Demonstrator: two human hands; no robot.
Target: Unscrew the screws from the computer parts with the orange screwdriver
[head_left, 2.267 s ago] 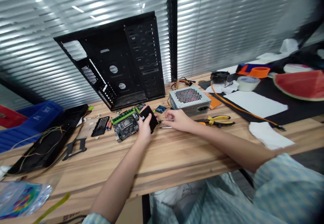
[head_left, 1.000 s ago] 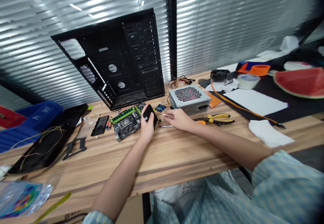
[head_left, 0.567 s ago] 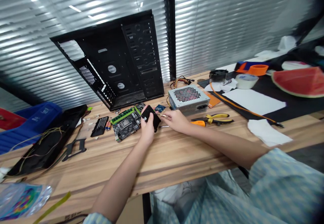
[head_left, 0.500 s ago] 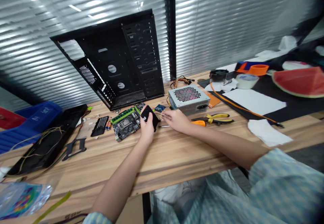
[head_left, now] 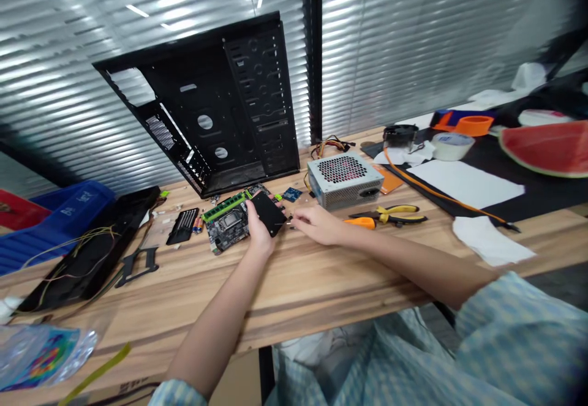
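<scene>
On the wooden surface (head_left: pixel 321 283) below window blinds (head_left: pixel 404 51), the left hand (head_left: pixel 258 233) grips a small black box (head_left: pixel 269 213) beside a circuit board (head_left: pixel 225 228), the right hand (head_left: pixel 316 224) open near it.

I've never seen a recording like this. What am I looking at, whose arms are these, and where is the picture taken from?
There's no robot here: these are a person's own arms, filmed by a camera worn on their head, looking forward and down. On the wooden table lie a motherboard, a power supply unit and yellow-handled pliers, with a black computer case tilted up behind them. The left hand grips a flat black rectangular block. The right hand's fingers reach toward it; whether they pinch something small cannot be told.
</scene>
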